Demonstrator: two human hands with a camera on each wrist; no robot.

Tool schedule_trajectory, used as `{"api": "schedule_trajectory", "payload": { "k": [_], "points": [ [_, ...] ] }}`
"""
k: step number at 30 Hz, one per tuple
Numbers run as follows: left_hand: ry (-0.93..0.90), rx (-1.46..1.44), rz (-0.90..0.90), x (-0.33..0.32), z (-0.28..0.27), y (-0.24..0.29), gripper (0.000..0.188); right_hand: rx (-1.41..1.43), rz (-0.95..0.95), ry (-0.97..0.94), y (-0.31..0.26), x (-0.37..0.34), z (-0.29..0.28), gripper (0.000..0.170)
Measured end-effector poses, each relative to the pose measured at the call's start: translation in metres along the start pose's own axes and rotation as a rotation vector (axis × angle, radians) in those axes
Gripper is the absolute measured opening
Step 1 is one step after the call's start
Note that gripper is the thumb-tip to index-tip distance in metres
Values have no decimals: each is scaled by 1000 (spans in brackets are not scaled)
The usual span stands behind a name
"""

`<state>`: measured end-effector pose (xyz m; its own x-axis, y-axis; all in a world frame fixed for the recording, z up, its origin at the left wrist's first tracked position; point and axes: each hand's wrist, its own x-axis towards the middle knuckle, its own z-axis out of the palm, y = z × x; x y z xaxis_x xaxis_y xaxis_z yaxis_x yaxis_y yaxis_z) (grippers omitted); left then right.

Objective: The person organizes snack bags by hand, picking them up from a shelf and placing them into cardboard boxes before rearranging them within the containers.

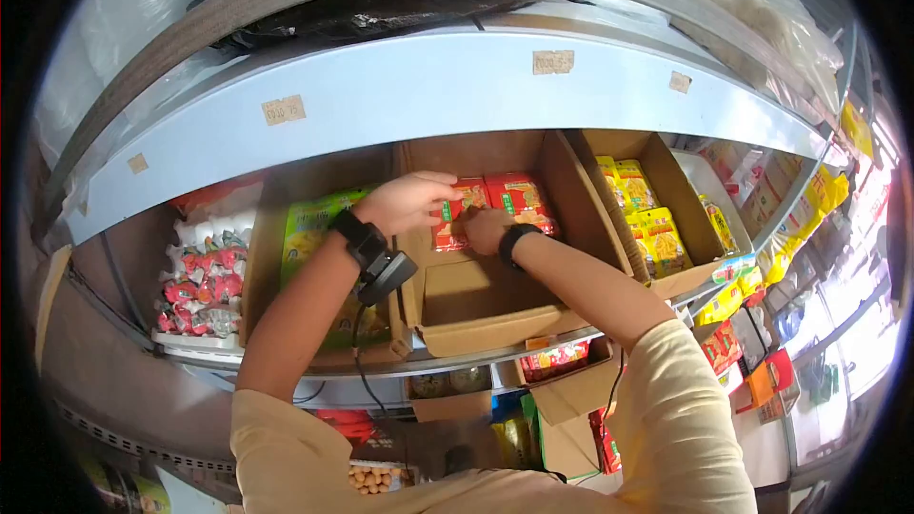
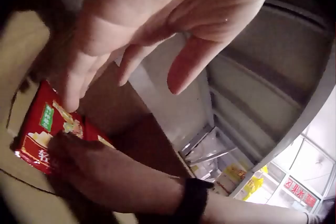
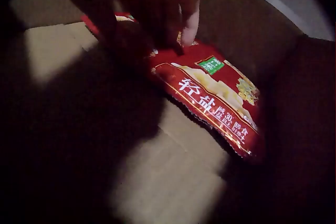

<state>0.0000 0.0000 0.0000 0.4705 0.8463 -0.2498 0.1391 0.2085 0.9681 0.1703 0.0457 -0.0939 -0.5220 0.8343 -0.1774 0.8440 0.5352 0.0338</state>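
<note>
Two hands (image 1: 405,202) (image 1: 488,231) at red packets (image 1: 524,198)

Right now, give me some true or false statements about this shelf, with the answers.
1. Red plastic packets lie in a brown cardboard box. True.
2. Yellow plastic packets share that box. False: they are in the box to its right.
3. Green plastic packets lie left of the red ones. True.
4. The right hand is at the yellow packets. False: it is at the red ones.
5. Both wrists wear black bands. True.
</note>
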Motion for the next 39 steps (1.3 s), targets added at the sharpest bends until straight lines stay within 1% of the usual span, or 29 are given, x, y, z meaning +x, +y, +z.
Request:
{"api": "schedule_trajectory", "payload": {
  "k": [2,3,5,6,9,11,12,13,15,17,18,19,21,22,24,25,27,28,29,30,31,32,33,34,35,36,37,38,39],
  "points": [
    [-2,-10,20,-16,4,8,59,-14,-168,-62,-1,0,-11,41],
    [-3,24,97,-24,17,14,58,-60,-226,-50,13,-3,-18,39],
    [-5,97,161,-60,33,22,56,-69,-363,-52,14,-4,-17,37],
    [10,116,185,-73,41,24,55,201,-191,-118,3,-31,-44,37],
    [-110,289,353,-117,65,30,58,289,-218,-114,7,-73,-79,39],
    [-195,378,373,-146,88,31,59,256,-372,16,9,-124,-99,48],
    [-240,423,385,-158,99,30,60,262,-302,23,3,-155,-112,47],
    [-337,402,387,-167,107,26,66,268,-228,30,-1,-185,-120,47],
    [-476,416,444,-182,124,11,71,240,-207,188,1,-239,-108,44],
    [-636,615,546,-195,137,7,73,261,-131,236,-12,-311,-110,46],
    [-718,713,608,-197,143,4,75,294,-161,222,-10,-341,-100,47],
    [-804,654,602,-196,147,-3,75,328,-191,206,-9,-370,-91,48],
    [-973,528,593,-193,159,-18,75,304,-140,25,-17,-429,-91,51],
    [-1009,416,576,-188,167,-32,75,393,-170,-3,-16,-452,-81,51],
    [-1067,384,549,-172,183,-54,72,595,-198,-58,-13,-489,-67,54],
    [-1100,373,533,-163,193,-65,71,724,-182,-34,-11,-508,-51,54],
    [-1094,294,488,-139,219,-106,65,799,15,-104,-8,-536,-31,54],
    [-1089,260,468,-127,234,-123,63,827,107,-62,-7,-543,-17,51],
    [-1048,243,412,-118,250,-131,59,855,200,-21,-6,-548,2,49],
    [-1063,174,256,-106,267,-146,59,998,302,62,-4,-551,25,46],
    [-1053,33,126,-95,287,-167,59,1104,434,129,-2,-553,55,43],
    [-1049,-9,5,-84,306,-186,56,1176,584,181,0,-552,86,41],
    [-1032,-101,-180,-73,324,-208,53,1239,686,203,5,-554,127,39],
    [-1022,-90,-285,-58,343,-240,51,1355,762,229,7,-551,161,38],
    [-1012,-151,-337,-43,359,-276,51,1405,800,244,10,-553,205,36],
    [-983,-69,-409,-32,372,-299,51,1522,791,281,11,-554,248,35],
    [-951,14,-481,-22,383,-320,51,1492,875,173,11,-556,287,34],
    [-906,10,-575,-14,395,-343,51,1464,917,126,9,-557,315,33],
    [-855,9,-670,-6,405,-365,50,1433,963,129,7,-559,350,35]
  ]
}}
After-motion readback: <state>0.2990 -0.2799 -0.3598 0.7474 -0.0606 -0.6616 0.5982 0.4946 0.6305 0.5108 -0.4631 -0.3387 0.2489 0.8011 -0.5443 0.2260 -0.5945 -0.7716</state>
